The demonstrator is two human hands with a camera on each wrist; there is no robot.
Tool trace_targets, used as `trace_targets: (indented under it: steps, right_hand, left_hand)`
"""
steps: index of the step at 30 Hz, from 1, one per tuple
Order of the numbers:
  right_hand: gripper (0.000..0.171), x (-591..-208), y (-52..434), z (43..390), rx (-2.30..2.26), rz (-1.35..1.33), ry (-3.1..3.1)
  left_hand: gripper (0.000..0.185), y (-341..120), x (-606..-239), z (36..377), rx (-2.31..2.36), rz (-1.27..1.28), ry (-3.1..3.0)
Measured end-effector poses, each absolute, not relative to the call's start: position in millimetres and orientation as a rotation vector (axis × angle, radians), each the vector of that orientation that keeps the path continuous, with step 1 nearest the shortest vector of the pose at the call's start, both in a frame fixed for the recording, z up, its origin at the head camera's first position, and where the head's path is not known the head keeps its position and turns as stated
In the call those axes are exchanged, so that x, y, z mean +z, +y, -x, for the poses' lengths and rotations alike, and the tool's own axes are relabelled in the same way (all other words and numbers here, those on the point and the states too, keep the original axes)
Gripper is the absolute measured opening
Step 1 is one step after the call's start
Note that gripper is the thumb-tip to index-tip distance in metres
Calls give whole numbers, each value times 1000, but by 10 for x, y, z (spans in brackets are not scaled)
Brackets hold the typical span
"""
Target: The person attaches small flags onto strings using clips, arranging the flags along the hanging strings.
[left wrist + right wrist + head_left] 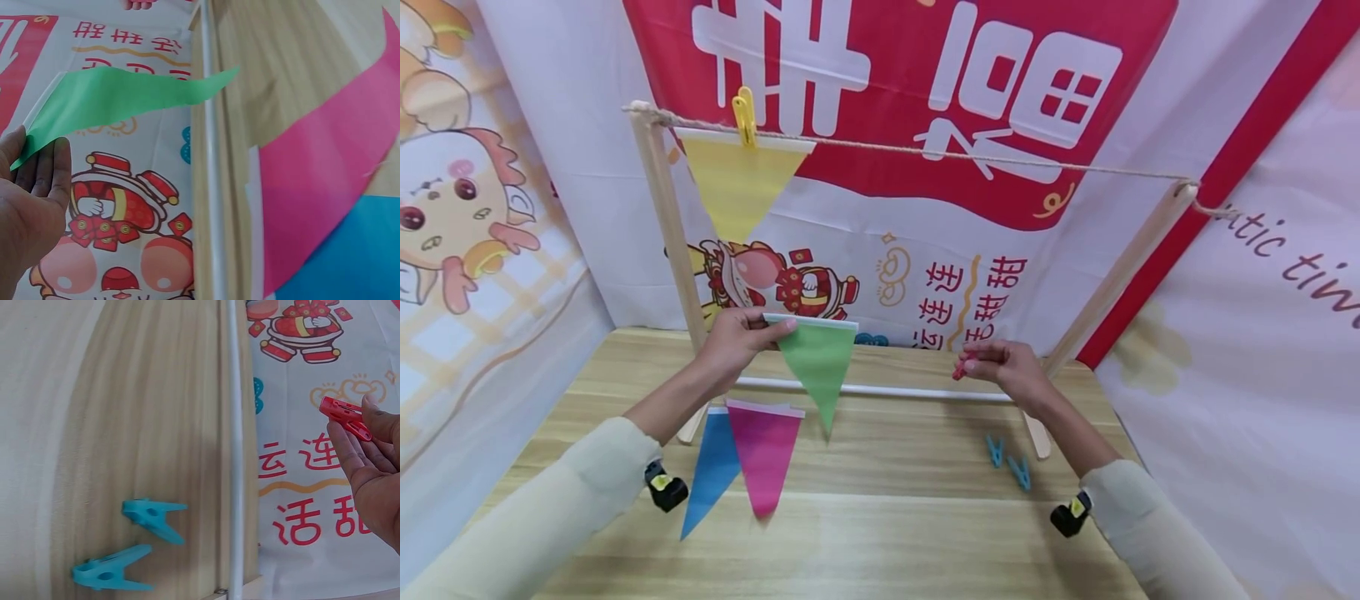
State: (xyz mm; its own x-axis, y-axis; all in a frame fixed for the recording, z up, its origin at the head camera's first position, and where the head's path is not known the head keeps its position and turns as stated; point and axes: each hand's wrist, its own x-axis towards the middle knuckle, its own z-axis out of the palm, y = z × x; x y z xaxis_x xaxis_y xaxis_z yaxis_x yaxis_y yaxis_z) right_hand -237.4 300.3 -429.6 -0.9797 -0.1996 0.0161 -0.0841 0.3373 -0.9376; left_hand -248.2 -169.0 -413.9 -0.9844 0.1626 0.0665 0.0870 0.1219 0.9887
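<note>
Between thumb and fingers my left hand (735,343) pinches the white-edged top corner of a green triangular pennant (818,364), whose tip hangs down. My right hand (1011,372) holds a red clothespin (345,417) by its handles, apart from the pennant. A yellow pennant (741,183) hangs from the rope (880,147) at the upper left, with a yellow clothespin (744,117) on its top edge. On the table below my left hand, a pink pennant (766,454) partly overlaps a blue pennant (709,467). Two teal clothespins (154,519) lie below my right hand.
The rope is strung between two wooden posts (1101,275), which stand on feet on the wood-grain table (880,533). A white rod (925,392) runs low between them. Behind is a printed cloth (895,212) with red areas and cartoon figures.
</note>
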Motion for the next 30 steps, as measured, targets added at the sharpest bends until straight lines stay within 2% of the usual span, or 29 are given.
trace_targets:
  steps: [7,15,30]
  right_hand:
    - [40,-4182,2941,2402,-1727,260,2489]
    - [39,-4045,2919,2395,-1725,265,2480]
    - [35,-3737,2853,2426,-1614,303,2605]
  left_hand:
    - [45,-1689,-3992,2501,2034,-245,2351]
    - [53,-1690,-3847,2544,2047,-265,2329]
    - [41,-1566,-3641,2635,2018,-335,2381]
